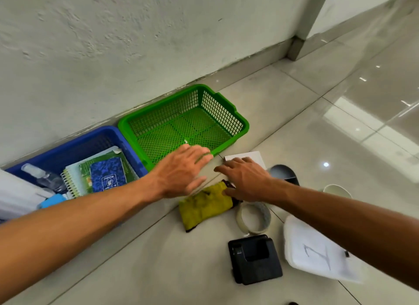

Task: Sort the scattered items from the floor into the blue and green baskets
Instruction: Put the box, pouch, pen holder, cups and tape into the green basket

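Observation:
The green basket point(238, 114) stands by the wall with only a tiny white scrap on its mesh floor. Left of it, the blue basket point(68, 145) holds notebooks and a clear bottle. My left hand point(181, 170) hovers flat and blurred over the green basket's near rim, fingers spread, holding nothing. My right hand point(244, 180) rests open, palm down, over the top of a yellow pouch point(204, 207) and just short of a white card point(249, 157). Scattered on the floor are a tape roll point(254, 218), a black device point(254, 259), a white sheet point(317, 252), a dark round lid point(283, 172) and a white cup point(337, 190).
The wall runs close behind both baskets. A white box and a light-blue object point(52, 200) sit at the far left by the blue basket. Glossy floor tiles stretch away to the right, and a grey door frame point(303, 32) stands at the back right.

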Demonstrator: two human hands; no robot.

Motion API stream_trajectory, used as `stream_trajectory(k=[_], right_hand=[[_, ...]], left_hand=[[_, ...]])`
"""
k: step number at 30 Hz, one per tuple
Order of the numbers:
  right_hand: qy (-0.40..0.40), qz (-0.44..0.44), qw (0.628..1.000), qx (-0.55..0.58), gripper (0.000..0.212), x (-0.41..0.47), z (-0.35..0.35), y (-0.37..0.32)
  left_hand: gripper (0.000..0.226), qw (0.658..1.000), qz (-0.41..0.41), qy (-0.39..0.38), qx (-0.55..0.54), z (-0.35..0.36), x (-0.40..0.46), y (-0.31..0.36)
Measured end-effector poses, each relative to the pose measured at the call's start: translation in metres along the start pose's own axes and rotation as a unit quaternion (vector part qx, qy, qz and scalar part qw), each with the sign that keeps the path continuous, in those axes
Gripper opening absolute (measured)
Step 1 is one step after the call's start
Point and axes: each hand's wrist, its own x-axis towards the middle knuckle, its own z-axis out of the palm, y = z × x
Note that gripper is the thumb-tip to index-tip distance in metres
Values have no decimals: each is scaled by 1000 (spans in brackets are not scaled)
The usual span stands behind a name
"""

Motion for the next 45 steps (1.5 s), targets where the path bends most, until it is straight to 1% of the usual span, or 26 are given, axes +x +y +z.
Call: stream_trajectory(k=[3,5,10,11,12,13,15,16,17,18,19,21,23,24,26,29,32,35,37,39,42,45], right_hand=[[6,60,998,-19,76,-10,-19,15],[-15,114,993,-22,83,-23,-25,25],[-95,181,979,-12,92,-64,-32,46],[-94,188,978,-8,92,-72,-35,47],[-69,191,979,-7,89,-80,-35,48],[-27,185,982,-10,82,-87,-36,45],[71,140,988,3,60,-100,-32,31],[94,109,989,19,49,-105,-28,23],[91,74,993,27,42,-111,-23,15],[66,39,997,22,39,-115,-16,8],[31,14,999,6,41,-119,-8,4],[-35,1,999,-31,44,-126,11,5],[-73,-6,995,-64,41,-132,25,11],[-90,-6,993,-76,41,-133,30,15],[-116,5,991,-67,44,-138,36,24],[-115,15,992,-45,50,-140,43,34],[-111,18,993,-30,47,-138,48,38],[-107,6,994,-28,37,-136,47,42],[-105,2,994,-35,27,-135,46,45],[-102,4,994,-35,24,-135,44,47],[-102,12,995,-15,27,-136,40,51],[-85,17,996,9,30,-134,32,51]], left_hand=[[77,997,-63,-45,7,-1,7,-13],[83,992,-98,-80,-1,7,5,-20],[93,985,-105,-136,-21,25,-12,-34],[94,984,-107,-138,-30,25,-15,-36],[94,985,-106,-133,-34,26,-18,-37],[94,986,-103,-123,-38,26,-20,-37],[89,989,-98,-100,-51,25,-30,-39],[86,990,-92,-89,-55,24,-36,-41],[83,991,-86,-84,-58,23,-43,-44],[82,991,-80,-82,-64,22,-50,-49],[81,992,-72,-81,-66,21,-56,-53],[81,995,-42,-81,-47,21,-64,-58],[80,997,-21,-73,-33,25,-63,-55],[79,997,-24,-70,-38,25,-61,-53],[78,996,-34,-66,-53,26,-53,-46],[79,996,-28,-59,-58,32,-43,-38],[82,996,-14,-72,-48,37,-36,-35],[84,996,-10,-82,-37,37,-29,-34],[82,996,-21,-78,-49,36,-25,-33],[81,995,-27,-64,-68,34,-19,-29],[81,995,-22,-51,-83,34,-8,-23],[81,995,-25,-65,-76,35,1,-19]])
